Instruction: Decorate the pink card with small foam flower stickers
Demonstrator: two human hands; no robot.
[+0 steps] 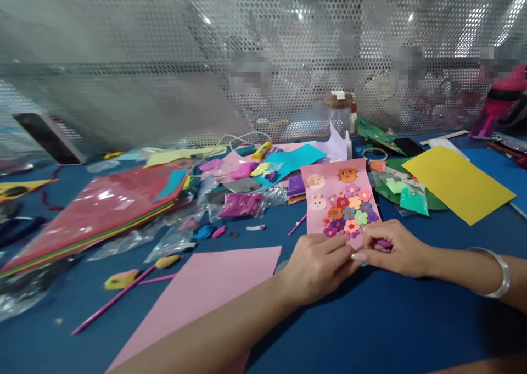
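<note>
A pink sheet [313,220] stands tilted up in front of me, with a cluster of colourful clay flowers [349,213] and three animal faces on it. One of them is an orange cat face [348,174]. My left hand [319,267] is closed at the sheet's lower edge; what its fingers grip is hidden. Beside it, my right hand [393,249] curls around a small magenta-purple piece [385,244] that looks like clay. The fingertips of both hands meet just below the flowers.
Another pink sheet [222,291] lies under my left forearm. Bags of modelling clay [241,205], pink tool sticks [113,302] and a red sheet pack [102,209] spread leftward. A yellow sheet [459,184] lies right. Behind stand a lidded jar [338,110] and a perforated metal screen [164,105].
</note>
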